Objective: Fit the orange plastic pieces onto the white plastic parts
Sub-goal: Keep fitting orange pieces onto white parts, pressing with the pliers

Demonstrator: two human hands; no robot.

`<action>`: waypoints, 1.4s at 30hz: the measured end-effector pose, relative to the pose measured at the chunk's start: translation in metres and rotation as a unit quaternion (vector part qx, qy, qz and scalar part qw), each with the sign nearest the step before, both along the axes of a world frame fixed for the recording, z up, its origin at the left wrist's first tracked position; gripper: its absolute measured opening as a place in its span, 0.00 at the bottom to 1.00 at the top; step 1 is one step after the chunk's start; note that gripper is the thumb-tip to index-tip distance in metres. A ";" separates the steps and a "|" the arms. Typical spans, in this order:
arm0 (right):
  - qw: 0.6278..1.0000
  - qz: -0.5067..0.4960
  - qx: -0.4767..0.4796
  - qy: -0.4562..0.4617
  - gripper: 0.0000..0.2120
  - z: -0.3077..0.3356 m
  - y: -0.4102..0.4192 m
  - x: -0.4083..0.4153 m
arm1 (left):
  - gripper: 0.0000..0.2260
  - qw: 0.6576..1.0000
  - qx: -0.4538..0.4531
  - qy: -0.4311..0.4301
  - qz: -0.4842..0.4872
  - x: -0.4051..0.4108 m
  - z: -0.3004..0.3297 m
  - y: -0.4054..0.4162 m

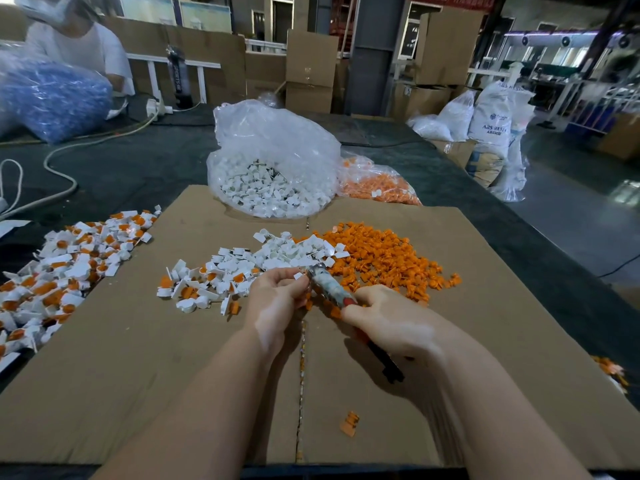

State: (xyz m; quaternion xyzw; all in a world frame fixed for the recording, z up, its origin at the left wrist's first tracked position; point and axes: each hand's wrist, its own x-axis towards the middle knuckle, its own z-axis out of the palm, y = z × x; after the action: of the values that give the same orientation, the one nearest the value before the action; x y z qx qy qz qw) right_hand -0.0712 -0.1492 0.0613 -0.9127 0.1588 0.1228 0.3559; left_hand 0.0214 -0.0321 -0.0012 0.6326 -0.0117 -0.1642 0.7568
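Observation:
My left hand pinches a small white plastic part between thumb and fingers. My right hand grips a taped, rod-like tool whose tip meets that white part. Its dark handle end sticks out below my palm. Loose white parts lie just beyond my hands. A heap of orange pieces spreads to their right. Fitted white-and-orange parts are piled at the left. One orange piece lies alone near me.
Everything sits on a flat cardboard sheet over a dark table. A clear bag of white parts and a bag of orange pieces stand behind. A person in white sits far left beside a blue bag. Cables run at left.

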 end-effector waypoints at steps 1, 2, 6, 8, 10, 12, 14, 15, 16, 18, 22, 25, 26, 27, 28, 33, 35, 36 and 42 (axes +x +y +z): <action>1.000 0.004 -0.019 -0.008 0.08 -0.003 0.001 0.000 | 0.09 1.000 0.001 0.000 -0.002 0.000 0.000 0.000; 0.999 0.005 -0.034 -0.015 0.07 -0.006 0.002 0.001 | 0.09 1.000 0.002 0.001 -0.003 0.000 0.000 0.000; 0.997 0.001 -0.076 -0.033 0.11 -0.014 0.006 0.003 | 0.06 1.000 -0.005 0.011 0.003 0.000 0.000 0.000; 0.996 -0.007 -0.077 -0.048 0.12 -0.019 0.006 0.003 | 0.04 1.000 -0.005 0.012 0.004 -0.001 0.001 0.000; 0.995 -0.015 -0.077 -0.067 0.13 -0.022 0.007 0.002 | 0.04 1.000 -0.002 0.007 0.001 -0.002 0.002 0.000; 0.992 -0.022 -0.091 -0.083 0.13 -0.025 0.007 0.000 | 0.04 1.000 0.002 -0.002 -0.002 -0.003 0.002 0.000; 0.989 -0.038 -0.095 -0.108 0.12 -0.028 0.006 -0.002 | 0.04 1.000 -0.012 -0.005 0.000 -0.003 0.002 0.001; 0.987 -0.056 -0.090 -0.124 0.12 -0.029 0.004 -0.003 | 0.05 1.000 -0.022 -0.002 0.003 -0.003 0.001 0.001; 0.983 -0.077 -0.088 -0.139 0.12 -0.031 0.003 -0.004 | 0.04 1.000 -0.028 -0.003 0.005 -0.003 0.000 0.000; 0.972 -0.118 -0.110 -0.168 0.14 -0.035 -0.001 -0.003 | 0.05 0.999 -0.006 -0.035 0.006 -0.005 -0.004 -0.001; 0.933 -0.167 -0.247 -0.204 0.19 -0.044 -0.015 0.002 | 0.08 0.981 0.106 -0.163 -0.012 -0.008 -0.012 0.000; 0.909 -0.152 -0.345 -0.178 0.23 -0.053 -0.026 0.005 | 0.09 0.962 0.172 -0.211 -0.018 -0.009 -0.014 0.001; 0.905 -0.147 -0.362 -0.167 0.25 -0.055 -0.028 0.006 | 0.09 0.960 0.176 -0.219 -0.018 -0.010 -0.014 0.001; 0.903 -0.144 -0.373 -0.158 0.26 -0.057 -0.030 0.007 | 0.10 0.957 0.181 -0.227 -0.019 -0.010 -0.014 0.000; 0.901 -0.142 -0.382 -0.148 0.27 -0.059 -0.032 0.008 | 0.10 0.954 0.187 -0.234 -0.020 -0.010 -0.013 0.000; 0.874 -0.113 -0.441 -0.171 0.27 -0.061 -0.026 0.008 | 0.11 0.946 0.204 -0.251 -0.031 -0.008 -0.015 0.001; 0.884 -0.054 -0.370 -0.281 0.19 -0.062 -0.015 0.010 | 0.11 0.944 0.207 -0.253 -0.040 -0.008 -0.014 0.002; 0.887 -0.026 -0.313 -0.338 0.15 -0.062 -0.008 0.011 | 0.11 0.943 0.208 -0.253 -0.049 -0.009 -0.013 0.002; 0.880 -0.017 -0.174 -0.442 0.03 -0.073 0.010 0.012 | 0.12 0.967 0.155 -0.188 -0.079 -0.015 -0.009 0.005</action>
State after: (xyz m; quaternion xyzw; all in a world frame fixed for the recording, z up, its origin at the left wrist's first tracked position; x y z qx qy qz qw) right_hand -0.0595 -0.1391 -0.0116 -0.9166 0.0194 -0.3287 0.2266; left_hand 0.0067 -0.0275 -0.0103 0.7584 -0.1783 -0.1017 0.6186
